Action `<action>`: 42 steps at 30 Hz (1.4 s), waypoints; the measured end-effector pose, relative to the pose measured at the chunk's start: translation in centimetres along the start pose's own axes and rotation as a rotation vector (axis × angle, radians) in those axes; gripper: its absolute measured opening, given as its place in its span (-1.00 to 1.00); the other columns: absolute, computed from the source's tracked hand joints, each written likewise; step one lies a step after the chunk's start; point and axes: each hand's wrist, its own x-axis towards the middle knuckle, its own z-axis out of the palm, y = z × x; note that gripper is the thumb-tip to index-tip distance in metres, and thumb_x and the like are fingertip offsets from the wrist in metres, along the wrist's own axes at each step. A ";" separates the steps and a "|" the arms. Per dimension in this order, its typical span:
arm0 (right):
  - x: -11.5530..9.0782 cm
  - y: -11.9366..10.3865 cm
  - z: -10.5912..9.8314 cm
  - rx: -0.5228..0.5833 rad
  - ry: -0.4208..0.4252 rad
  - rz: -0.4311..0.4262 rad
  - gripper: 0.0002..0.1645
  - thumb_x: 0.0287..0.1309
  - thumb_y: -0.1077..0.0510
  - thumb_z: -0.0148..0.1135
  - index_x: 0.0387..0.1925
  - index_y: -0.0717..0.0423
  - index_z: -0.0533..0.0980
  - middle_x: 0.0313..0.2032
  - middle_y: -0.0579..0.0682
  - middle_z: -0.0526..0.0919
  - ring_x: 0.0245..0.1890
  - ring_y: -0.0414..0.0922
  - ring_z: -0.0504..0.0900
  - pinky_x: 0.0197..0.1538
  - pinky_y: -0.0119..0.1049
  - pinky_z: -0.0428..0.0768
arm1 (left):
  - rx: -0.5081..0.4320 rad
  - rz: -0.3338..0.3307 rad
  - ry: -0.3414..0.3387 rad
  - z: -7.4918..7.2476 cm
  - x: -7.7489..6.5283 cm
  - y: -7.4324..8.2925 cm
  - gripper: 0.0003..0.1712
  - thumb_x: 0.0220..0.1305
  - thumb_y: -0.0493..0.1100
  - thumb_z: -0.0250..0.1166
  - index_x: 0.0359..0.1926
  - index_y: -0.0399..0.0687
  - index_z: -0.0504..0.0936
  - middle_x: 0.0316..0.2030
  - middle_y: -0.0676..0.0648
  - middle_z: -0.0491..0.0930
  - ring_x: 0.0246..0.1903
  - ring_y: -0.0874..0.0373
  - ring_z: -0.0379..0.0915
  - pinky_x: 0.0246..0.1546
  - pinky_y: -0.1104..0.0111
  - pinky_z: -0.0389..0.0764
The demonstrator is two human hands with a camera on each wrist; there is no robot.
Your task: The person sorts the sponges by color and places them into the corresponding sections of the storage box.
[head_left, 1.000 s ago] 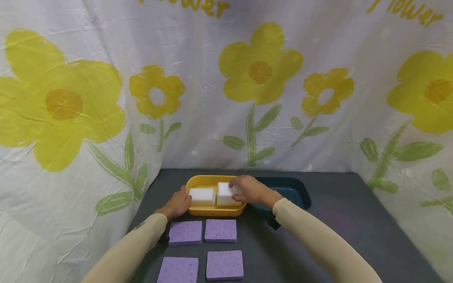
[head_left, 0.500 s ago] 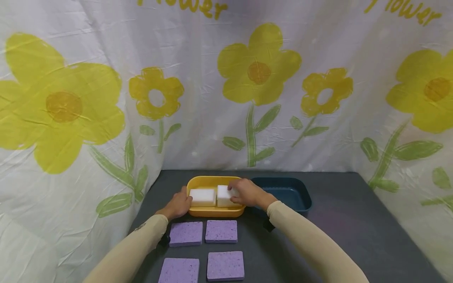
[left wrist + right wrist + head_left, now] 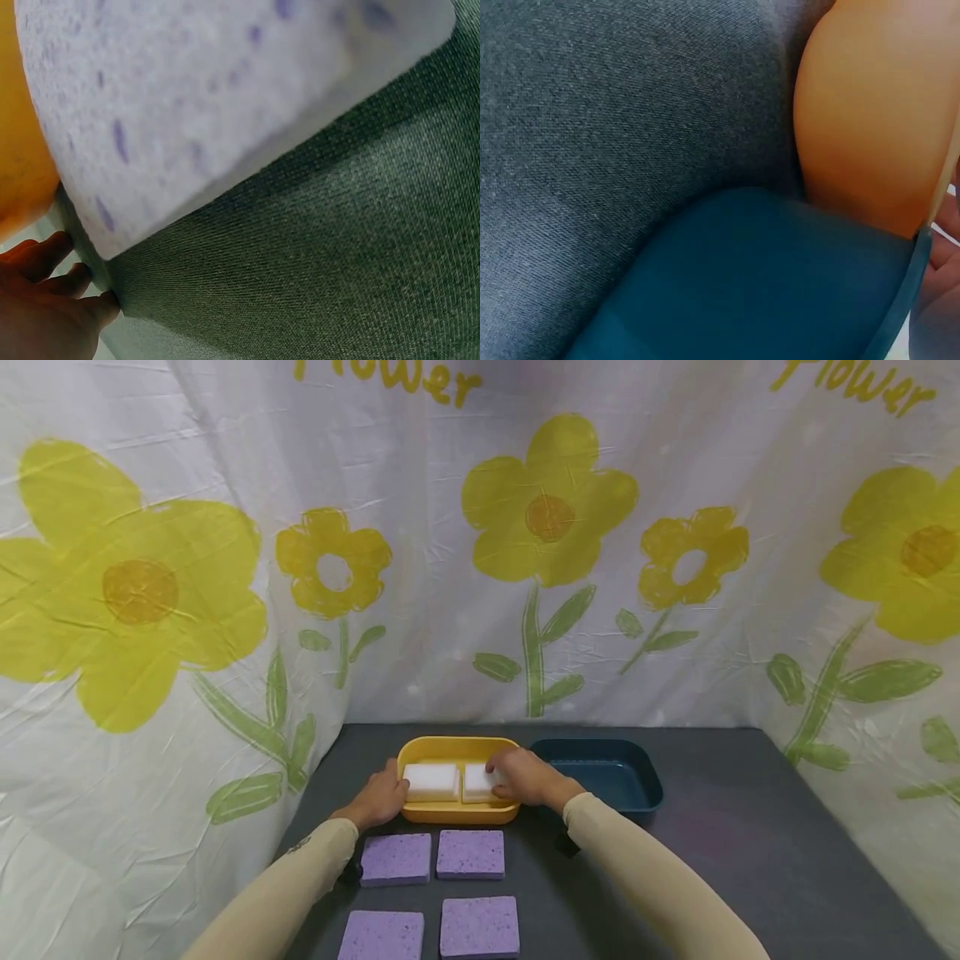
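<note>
In the head view, a yellow tray (image 3: 457,815) stands at the back of the table with two white sponge blocks in it. My left hand (image 3: 380,797) grips the tray's left rim, close by the left white sponge (image 3: 430,782). My right hand (image 3: 528,775) reaches over the right rim and holds the right white sponge (image 3: 477,783), its fingers covering that sponge's right end. The left wrist view shows the fingers of my left hand (image 3: 49,304) beside a purple sponge (image 3: 172,112); in the right wrist view, my right hand (image 3: 939,277) is mostly behind the tray rims.
A dark blue tray (image 3: 647,777) stands right beside the yellow one, under my right wrist. Several purple sponges lie in two rows in front, among them a near right one (image 3: 480,927). A flower-printed curtain (image 3: 442,677) hangs behind the dark table (image 3: 720,860).
My right hand has lowered the right white sponge into the yellow tray, down level with the left one. My left hand stays at the tray's left rim.
</note>
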 end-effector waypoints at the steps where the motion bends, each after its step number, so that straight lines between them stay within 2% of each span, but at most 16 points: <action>1: -0.1 0.0 0.0 0.004 0.002 0.000 -0.62 0.40 0.10 0.49 0.16 0.15 0.70 0.12 0.07 0.78 0.09 0.01 0.75 0.26 -0.01 0.68 | 0.003 0.001 0.002 0.0 0.0 0.1 -0.42 0.66 -0.11 -0.04 0.48 -0.42 0.20 0.03 -0.28 0.60 -0.05 -0.07 0.52 0.20 -0.10 0.56; 7: -0.6 0.7 -0.2 0.005 0.059 -0.019 -0.64 0.46 0.07 0.41 0.17 0.14 0.69 0.11 0.05 0.78 0.09 0.02 0.74 0.26 0.00 0.68 | 0.000 0.019 0.007 0.0 0.1 -0.1 -0.38 0.66 -0.11 -0.06 0.51 -0.44 0.17 0.14 -0.36 0.60 0.07 -0.14 0.54 0.29 -0.17 0.52; 13: -2.2 1.9 -0.8 0.031 0.136 -0.004 -0.63 0.53 0.09 0.33 0.22 0.16 0.67 0.20 0.08 0.74 0.28 0.10 0.67 0.34 0.08 0.63 | -0.024 0.032 -0.021 -0.2 0.2 -0.8 -0.34 0.67 -0.04 -0.10 0.54 -0.41 0.18 0.15 -0.32 0.59 0.06 -0.13 0.51 0.26 -0.14 0.51; 16: -3.5 2.9 -1.5 0.033 0.152 0.032 -0.62 0.54 0.10 0.32 0.24 0.18 0.66 0.25 0.12 0.72 0.33 0.15 0.64 0.38 0.12 0.60 | -0.055 0.029 -0.014 -0.5 0.2 -0.9 -0.26 0.68 0.02 -0.11 0.61 -0.41 0.13 0.34 -0.44 0.53 0.26 -0.29 0.52 0.40 -0.21 0.45; 19: -5.0 4.1 -2.6 0.008 0.167 0.085 -0.62 0.54 0.08 0.31 0.24 0.17 0.66 0.26 0.13 0.71 0.33 0.16 0.64 0.38 0.15 0.59 | -0.084 0.023 0.030 -1.0 0.2 -0.9 -0.19 0.71 0.09 -0.12 0.70 -0.35 0.02 0.56 -0.50 0.31 0.53 -0.43 0.29 0.54 -0.30 0.26; 22: -6.5 5.5 -4.0 -0.026 0.181 0.135 -0.60 0.54 0.07 0.31 0.26 0.18 0.65 0.28 0.15 0.71 0.34 0.19 0.63 0.38 0.19 0.58 | -0.111 0.054 0.105 -1.7 0.0 -0.6 -0.18 0.73 0.10 -0.09 0.73 -0.27 -0.01 0.63 -0.48 0.19 0.61 -0.45 0.13 0.57 -0.32 0.18; 24: -7.6 6.4 -4.9 -0.035 0.188 0.173 -0.57 0.54 0.08 0.31 0.28 0.19 0.64 0.31 0.18 0.69 0.34 0.22 0.63 0.36 0.21 0.59 | -0.111 0.110 0.175 -2.1 -0.2 -0.1 -0.21 0.72 0.07 -0.02 0.73 -0.22 0.06 0.63 -0.44 0.22 0.61 -0.42 0.16 0.57 -0.30 0.21; 27: -9.3 8.0 -6.0 -0.041 0.209 0.231 -0.55 0.55 0.08 0.29 0.32 0.20 0.61 0.34 0.22 0.67 0.35 0.25 0.62 0.34 0.24 0.60 | -0.087 0.232 0.282 -2.3 -0.8 1.3 -0.25 0.65 -0.03 0.10 0.69 -0.22 0.19 0.62 -0.40 0.28 0.60 -0.40 0.20 0.56 -0.30 0.22; 30: -10.8 9.5 -6.2 -0.021 0.231 0.301 -0.52 0.57 0.09 0.26 0.37 0.22 0.57 0.36 0.27 0.63 0.37 0.28 0.60 0.34 0.28 0.57 | -0.041 0.358 0.330 -2.2 -2.0 3.2 -0.24 0.57 -0.10 0.20 0.65 -0.27 0.27 0.61 -0.37 0.30 0.59 -0.39 0.21 0.54 -0.33 0.23; 33: -12.3 10.7 -6.0 -0.010 0.250 0.366 -0.47 0.59 0.08 0.24 0.41 0.26 0.53 0.38 0.32 0.60 0.39 0.32 0.56 0.36 0.32 0.54 | -0.011 0.474 0.318 -1.7 -3.3 5.3 -0.21 0.51 -0.11 0.29 0.62 -0.30 0.31 0.61 -0.34 0.32 0.59 -0.37 0.24 0.48 -0.40 0.29; 36: -13.7 11.7 -5.5 -0.007 0.272 0.410 -0.44 0.59 0.09 0.22 0.44 0.31 0.49 0.41 0.37 0.56 0.41 0.38 0.51 0.37 0.36 0.50 | 0.021 0.583 0.284 -0.9 -4.6 7.1 -0.21 0.46 -0.11 0.35 0.59 -0.31 0.36 0.58 -0.34 0.37 0.57 -0.35 0.29 0.45 -0.37 0.36; 42: -15.8 12.8 -4.4 0.044 0.317 0.478 -0.39 0.63 0.12 0.14 0.51 0.37 0.39 0.47 0.44 0.47 0.43 0.43 0.46 0.40 0.40 0.45 | 0.102 0.765 0.150 0.6 -7.2 9.2 -0.18 0.45 -0.10 0.43 0.60 -0.24 0.37 0.58 -0.26 0.40 0.58 -0.22 0.33 0.51 -0.17 0.40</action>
